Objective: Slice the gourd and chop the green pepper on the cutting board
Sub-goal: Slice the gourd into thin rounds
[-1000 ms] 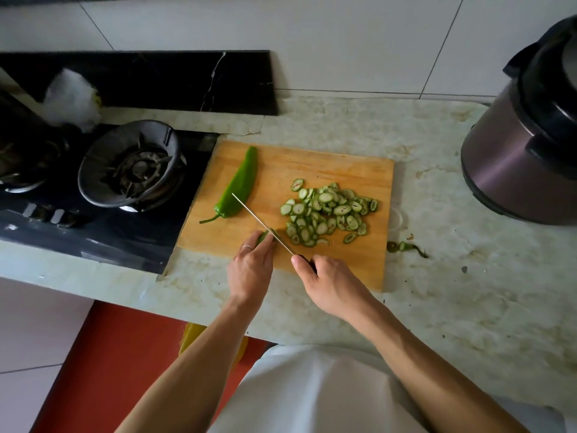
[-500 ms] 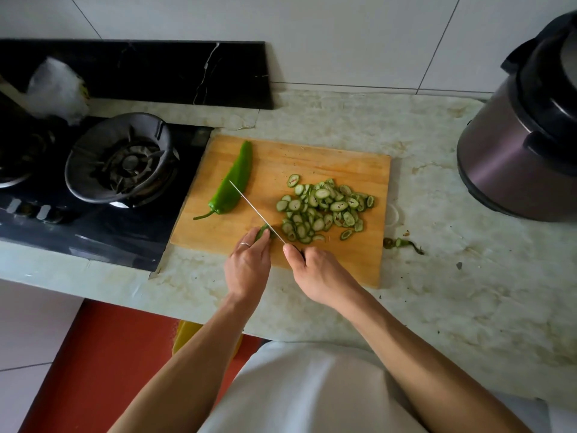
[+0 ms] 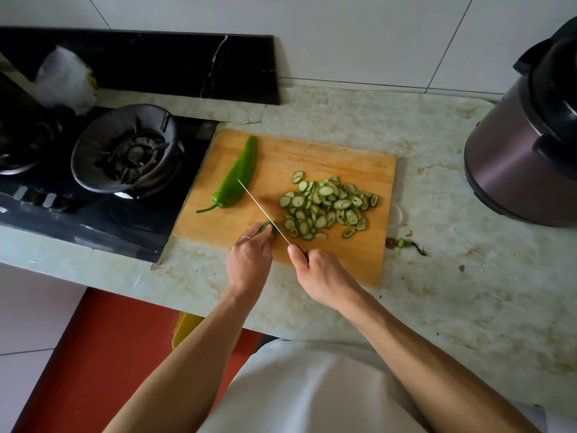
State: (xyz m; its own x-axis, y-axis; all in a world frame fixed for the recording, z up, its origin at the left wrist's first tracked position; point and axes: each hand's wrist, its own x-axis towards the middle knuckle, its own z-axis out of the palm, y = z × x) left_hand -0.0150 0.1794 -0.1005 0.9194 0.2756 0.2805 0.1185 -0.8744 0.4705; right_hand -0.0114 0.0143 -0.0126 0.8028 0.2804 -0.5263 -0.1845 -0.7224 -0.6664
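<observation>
We take the cutting board (image 3: pixel 327 157) as our landmark. At its near edge our left hand (image 3: pixel 249 260) pinches the last stub of gourd (image 3: pixel 268 227), fingertips curled tightly on it and tucked back, we judge, to keep them clear of the blade. Our right hand (image 3: pixel 324 276) is wrapped fully around the handle of the knife (image 3: pixel 262 209), thumb laid along the top; the handle itself is mostly hidden. The thin blade runs diagonally from the board's near edge toward its left half, its edge just right of the stub, so each cut falls toward the pile of gourd slices (image 3: pixel 327 207) heaped on the board's right half. That keeps cut pieces away from the working spot. The green pepper (image 3: pixel 237 179) lies whole along the board's left side, stem pointing off the left edge, parked for later. A trimmed gourd end (image 3: pixel 402 243) sits on the counter just off the board's right edge.

Against half a second ago, little differs: the blade tip sits slightly nearer the pepper, the stub looks no longer, and both grips are unchanged.
</observation>
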